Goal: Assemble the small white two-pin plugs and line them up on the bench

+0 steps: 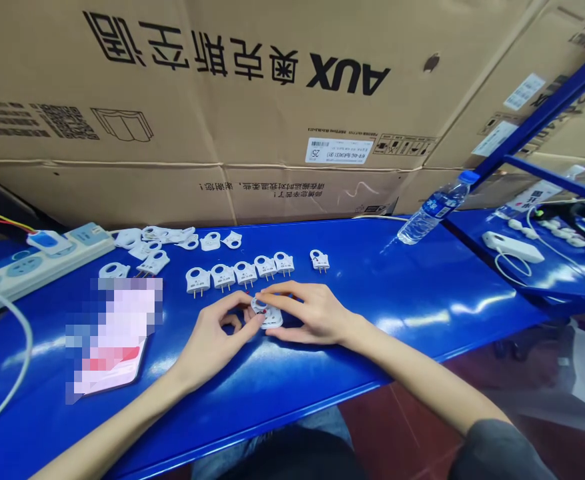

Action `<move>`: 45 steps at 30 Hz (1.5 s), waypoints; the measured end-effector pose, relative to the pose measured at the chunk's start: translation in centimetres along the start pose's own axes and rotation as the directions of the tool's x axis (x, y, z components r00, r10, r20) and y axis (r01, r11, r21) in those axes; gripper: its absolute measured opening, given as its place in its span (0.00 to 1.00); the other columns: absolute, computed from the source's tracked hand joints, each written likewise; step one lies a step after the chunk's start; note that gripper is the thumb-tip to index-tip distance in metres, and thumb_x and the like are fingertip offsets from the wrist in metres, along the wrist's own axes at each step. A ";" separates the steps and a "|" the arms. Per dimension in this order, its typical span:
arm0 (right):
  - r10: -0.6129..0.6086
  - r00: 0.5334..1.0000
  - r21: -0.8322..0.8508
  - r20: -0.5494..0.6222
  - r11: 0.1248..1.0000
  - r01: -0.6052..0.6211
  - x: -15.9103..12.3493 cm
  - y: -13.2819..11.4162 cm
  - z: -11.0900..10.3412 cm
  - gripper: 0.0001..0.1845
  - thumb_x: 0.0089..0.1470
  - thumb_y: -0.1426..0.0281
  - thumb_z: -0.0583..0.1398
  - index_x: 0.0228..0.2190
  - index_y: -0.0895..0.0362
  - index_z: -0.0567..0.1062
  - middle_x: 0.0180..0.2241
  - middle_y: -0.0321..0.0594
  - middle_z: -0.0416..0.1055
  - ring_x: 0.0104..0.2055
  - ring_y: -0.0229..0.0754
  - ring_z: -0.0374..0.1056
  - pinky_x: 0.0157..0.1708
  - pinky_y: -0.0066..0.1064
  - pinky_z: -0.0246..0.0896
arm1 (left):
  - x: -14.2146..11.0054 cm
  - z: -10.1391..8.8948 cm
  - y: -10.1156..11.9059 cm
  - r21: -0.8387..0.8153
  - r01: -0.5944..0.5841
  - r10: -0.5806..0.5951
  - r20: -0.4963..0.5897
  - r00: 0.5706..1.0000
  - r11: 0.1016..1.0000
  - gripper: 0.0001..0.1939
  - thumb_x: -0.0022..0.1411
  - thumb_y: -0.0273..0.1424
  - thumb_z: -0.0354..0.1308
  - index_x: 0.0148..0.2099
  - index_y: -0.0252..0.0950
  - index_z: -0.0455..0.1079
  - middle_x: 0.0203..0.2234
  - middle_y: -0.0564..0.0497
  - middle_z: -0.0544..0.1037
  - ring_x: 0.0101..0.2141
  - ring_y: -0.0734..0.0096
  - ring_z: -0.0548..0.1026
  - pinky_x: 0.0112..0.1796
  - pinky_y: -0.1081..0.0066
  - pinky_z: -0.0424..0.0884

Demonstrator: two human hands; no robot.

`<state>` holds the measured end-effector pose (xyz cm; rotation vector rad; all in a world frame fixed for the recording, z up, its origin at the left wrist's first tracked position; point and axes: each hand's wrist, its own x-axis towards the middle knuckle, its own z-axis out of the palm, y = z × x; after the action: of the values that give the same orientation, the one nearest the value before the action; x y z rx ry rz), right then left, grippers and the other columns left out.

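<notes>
Between my two hands, just above the blue table, is a white plug (pixel 271 319) with a ring-shaped handle. My left hand (pixel 228 327) pinches its left side with thumb and index finger. From the right, my right hand (pixel 308 312) closes its fingers on the ring top and the lower edge. The plug's prongs are hidden from me. Just beyond my hands stands a row of several white two-pin plugs (pixel 245 273) with ring handles, prongs toward me. One more plug (pixel 319 261) sits apart to their right.
At the back left lies a pile of white plug parts (pixel 159 237). A power strip (pixel 42 257) runs along the left, with a blurred pink phone (pixel 117 340) nearer me. A water bottle (pixel 435 208) leans at the back right. Cardboard (pixel 252 133) walls the far side.
</notes>
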<state>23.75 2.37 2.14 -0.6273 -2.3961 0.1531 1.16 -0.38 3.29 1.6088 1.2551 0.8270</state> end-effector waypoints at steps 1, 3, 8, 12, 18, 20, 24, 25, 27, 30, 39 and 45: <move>-0.002 1.000 -0.005 0.013 1.000 0.002 0.0 0.0 0.0 0.26 0.66 0.59 0.61 0.61 0.54 0.69 0.55 0.45 0.76 0.53 0.43 0.75 0.54 0.34 0.73 | 0.0 0.0 0.0 0.007 0.002 -0.002 -0.004 1.000 1.000 0.14 0.61 0.43 0.61 0.39 0.38 0.74 0.28 0.54 0.75 0.28 0.72 0.70 0.30 0.72 0.72; -0.011 1.000 -0.014 0.028 1.000 0.011 0.1 0.0 -0.2 0.26 0.66 0.58 0.60 0.61 0.55 0.69 0.55 0.46 0.76 0.53 0.44 0.75 0.53 0.35 0.74 | -0.1 0.1 0.0 0.014 0.007 -0.007 -0.013 1.000 1.000 0.14 0.61 0.43 0.61 0.39 0.38 0.74 0.28 0.54 0.74 0.28 0.72 0.70 0.30 0.72 0.71; -0.007 0.999 -0.047 0.042 0.999 0.009 0.3 -0.1 -0.4 0.28 0.67 0.56 0.59 0.61 0.57 0.68 0.54 0.49 0.76 0.52 0.45 0.75 0.50 0.36 0.75 | -0.1 0.3 0.1 0.043 -0.005 0.006 -0.021 1.000 0.999 0.12 0.61 0.42 0.61 0.37 0.37 0.73 0.27 0.54 0.73 0.27 0.73 0.70 0.29 0.73 0.70; -0.007 0.999 -0.063 0.038 0.998 0.010 0.3 -0.1 -0.4 0.27 0.67 0.56 0.59 0.59 0.58 0.71 0.52 0.49 0.77 0.51 0.46 0.75 0.48 0.36 0.75 | 0.0 0.3 0.0 0.079 -0.026 0.026 -0.001 1.000 0.997 0.13 0.62 0.43 0.60 0.38 0.38 0.72 0.28 0.54 0.74 0.28 0.72 0.71 0.29 0.71 0.71; 0.046 0.998 -0.077 -0.047 0.996 -0.049 0.2 1.1 -1.5 0.26 0.65 0.58 0.62 0.59 0.56 0.71 0.52 0.48 0.76 0.52 0.45 0.74 0.47 0.35 0.75 | -0.4 0.2 -0.1 0.192 -0.070 0.072 -0.007 0.997 0.979 0.16 0.65 0.43 0.57 0.49 0.39 0.70 0.30 0.54 0.75 0.27 0.72 0.70 0.28 0.72 0.69; 0.120 0.990 -0.104 -0.072 0.986 -0.127 0.1 1.9 -2.1 0.28 0.64 0.58 0.63 0.61 0.54 0.70 0.54 0.48 0.75 0.53 0.47 0.73 0.47 0.38 0.74 | -0.7 0.3 -0.4 0.246 -0.116 0.122 -0.010 0.992 0.962 0.15 0.66 0.41 0.56 0.50 0.40 0.70 0.30 0.55 0.74 0.27 0.73 0.70 0.28 0.72 0.68; 0.253 0.967 -0.142 -0.040 0.956 -0.256 -0.3 4.0 -3.0 0.33 0.65 0.59 0.62 0.67 0.51 0.62 0.57 0.46 0.73 0.56 0.52 0.68 0.55 0.48 0.69 | -1.1 0.6 -1.4 0.327 -0.197 0.201 0.021 0.979 0.924 0.12 0.68 0.39 0.54 0.50 0.41 0.71 0.31 0.54 0.75 0.30 0.70 0.73 0.31 0.71 0.69; 0.294 0.955 -0.164 -0.027 0.942 -0.295 -0.4 4.6 -3.1 0.34 0.65 0.59 0.61 0.68 0.51 0.61 0.57 0.46 0.73 0.56 0.54 0.67 0.56 0.50 0.68 | -1.1 0.6 -1.6 0.343 -0.214 0.217 0.030 0.976 0.915 0.12 0.69 0.38 0.54 0.51 0.42 0.71 0.31 0.54 0.75 0.32 0.69 0.74 0.32 0.70 0.70; 0.367 0.930 -0.213 0.007 0.909 -0.358 -0.7 5.6 -3.0 0.35 0.66 0.58 0.60 0.69 0.52 0.60 0.57 0.47 0.73 0.57 0.57 0.65 0.55 0.53 0.67 | -1.1 0.7 -1.9 0.380 -0.252 0.258 0.036 0.965 0.890 0.11 0.69 0.37 0.54 0.51 0.42 0.71 0.32 0.53 0.76 0.34 0.67 0.75 0.35 0.68 0.71; 0.430 0.900 -0.264 0.066 0.878 -0.400 -1.2 6.5 -2.7 0.33 0.68 0.59 0.57 0.69 0.55 0.60 0.57 0.51 0.73 0.59 0.59 0.63 0.54 0.54 0.66 | -1.0 0.6 -2.1 0.472 -0.289 0.339 -0.022 0.940 0.833 0.10 0.71 0.37 0.52 0.48 0.40 0.72 0.31 0.52 0.76 0.35 0.66 0.75 0.39 0.66 0.72; 0.436 0.886 -0.305 0.157 0.875 -0.376 -1.6 6.6 -1.7 0.28 0.71 0.63 0.53 0.68 0.59 0.61 0.61 0.53 0.70 0.64 0.59 0.59 0.58 0.55 0.64 | -0.6 -1.0 -1.7 0.671 -0.113 0.297 -0.166 0.940 0.733 0.12 0.72 0.37 0.49 0.47 0.39 0.71 0.37 0.49 0.78 0.43 0.59 0.75 0.39 0.66 0.68; 0.445 0.884 -0.329 0.143 0.864 -0.381 -1.8 6.7 -1.1 0.26 0.71 0.65 0.51 0.66 0.58 0.64 0.63 0.53 0.67 0.67 0.57 0.57 0.63 0.56 0.61 | -0.7 -0.3 -2.2 0.690 -0.114 0.249 -0.099 0.963 0.715 0.13 0.71 0.37 0.48 0.49 0.39 0.71 0.39 0.47 0.78 0.43 0.58 0.74 0.35 0.66 0.68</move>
<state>28.24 7.34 0.24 -1.3321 -2.4741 0.0473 -0.09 -0.81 1.37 2.3190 1.6801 0.6753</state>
